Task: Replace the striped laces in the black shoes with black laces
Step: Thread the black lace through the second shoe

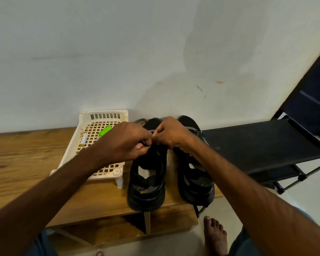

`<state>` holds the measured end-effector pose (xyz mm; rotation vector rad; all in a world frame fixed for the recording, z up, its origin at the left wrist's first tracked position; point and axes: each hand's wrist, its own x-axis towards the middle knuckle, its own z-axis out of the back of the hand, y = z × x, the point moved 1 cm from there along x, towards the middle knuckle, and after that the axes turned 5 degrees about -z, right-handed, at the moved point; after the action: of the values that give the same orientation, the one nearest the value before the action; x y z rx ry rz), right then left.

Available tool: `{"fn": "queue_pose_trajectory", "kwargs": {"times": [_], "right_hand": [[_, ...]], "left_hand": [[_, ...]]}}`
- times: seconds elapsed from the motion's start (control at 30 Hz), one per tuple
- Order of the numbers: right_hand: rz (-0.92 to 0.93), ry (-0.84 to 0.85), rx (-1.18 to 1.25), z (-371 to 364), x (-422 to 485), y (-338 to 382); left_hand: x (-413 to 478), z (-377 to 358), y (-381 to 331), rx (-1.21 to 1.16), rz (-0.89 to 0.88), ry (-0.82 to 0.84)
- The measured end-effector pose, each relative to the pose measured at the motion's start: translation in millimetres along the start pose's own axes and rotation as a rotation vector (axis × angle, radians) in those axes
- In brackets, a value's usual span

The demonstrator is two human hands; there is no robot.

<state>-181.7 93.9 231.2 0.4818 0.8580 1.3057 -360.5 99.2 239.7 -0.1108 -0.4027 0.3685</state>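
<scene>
A pale wall backs the wooden table (35,154), where the black shoes (146,182) stand with their heels toward the person. The left hand (126,141) and right hand (172,133) meet over one shoe, fingers (143,147) pinching what looks like a black lace (145,144). A striped lace (139,120) lies by the toes. Relacing seems to be under way; the next move calls for feeding the tip through the next eyelet.

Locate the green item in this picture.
In the head view, the green item lies in the cream basket, left of the black shoes, beside a white battery.

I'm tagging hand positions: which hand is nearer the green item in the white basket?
Left. The left hand is just beside the green item; the right hand is farther off beyond it, over the black shoes.
</scene>
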Motion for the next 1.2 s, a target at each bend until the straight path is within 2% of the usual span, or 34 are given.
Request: {"fn": "queue_pose_trajectory", "kwargs": {"times": [0.13,0.2,0.3,0.37,0.4,0.5,0.53,0.57,0.63,0.7,0.73,0.93,1.07,1.2], "right_hand": [[0.015,-0.036,0.133,0,-1,-5],[0.023,-0.045,0.363,4,-1,-6],[-0.001,0.034,0.828,13,0,-2],[0.030,0.000,0.903,18,-1,1],[0.051,-0.070,0.763,19,-1,0],[0.087,-0.286,-0.187,19,-6,-5],[0.091,-0.302,-0.396,19,-8,-6],[0.146,-0.285,-0.461,18,-12,-4],[0.346,-0.144,-0.395,16,-21,1],[0.405,0.035,-0.312,12,-29,4],[0.404,0.062,-0.311,9,-31,3],[0.402,-0.142,-0.348,16,-26,-1],[0.373,-0.055,-0.377,21,-26,-8],[0.402,0.108,-0.280,14,-34,-5]], "left_hand": [[-10,-3,2,-0.043,0.025,-0.075],[-15,-7,2,-0.110,0.067,-0.134],[-19,-11,5,-0.194,0.161,-0.220],[-18,-13,9,-0.210,0.221,-0.243],[-18,-14,11,-0.223,0.250,-0.239],[-16,-16,15,-0.272,0.305,-0.205],[-15,-16,17,-0.275,0.313,-0.193],[-15,-16,19,-0.273,0.319,-0.181],[-13,-14,21,-0.270,0.325,-0.170],[-12,-12,23,-0.256,0.318,-0.167],[-11,-12,23,-0.255,0.314,-0.158],[-10,-7,28,-0.291,0.356,-0.058],[-10,-6,34,-0.442,0.520,0.025],[-6,-4,33,-0.656,0.673,-0.026]]}}
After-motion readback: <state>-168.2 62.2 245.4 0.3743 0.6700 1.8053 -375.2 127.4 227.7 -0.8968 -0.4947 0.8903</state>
